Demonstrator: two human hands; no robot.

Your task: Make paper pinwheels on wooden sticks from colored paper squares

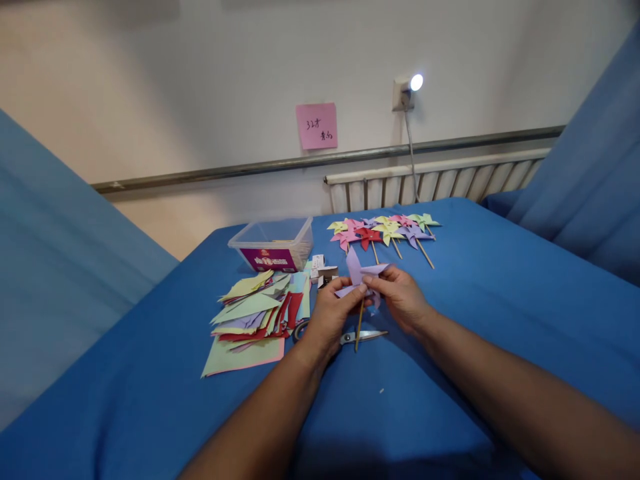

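A purple paper pinwheel [355, 264] on a thin wooden stick [359, 328] is held up between both my hands over the blue-covered table. My left hand [332, 305] closes on its left side, the thumb pressed near the centre. My right hand [401, 297] pinches it from the right, close to the middle. The pinwheel's centre is partly hidden by my fingers. Beneath my left hand lies a pair of scissors [367, 336], blades pointing right, its handles partly covered by that hand.
Left of my hands sits a stack of coloured paper pieces [255, 313]. Behind it stands a clear plastic box [271, 243] of sticks, with small white boxes [319, 265] beside it. Finished pinwheels [390, 230] lie at the back right. Blue curtains [595, 167] hang at both sides.
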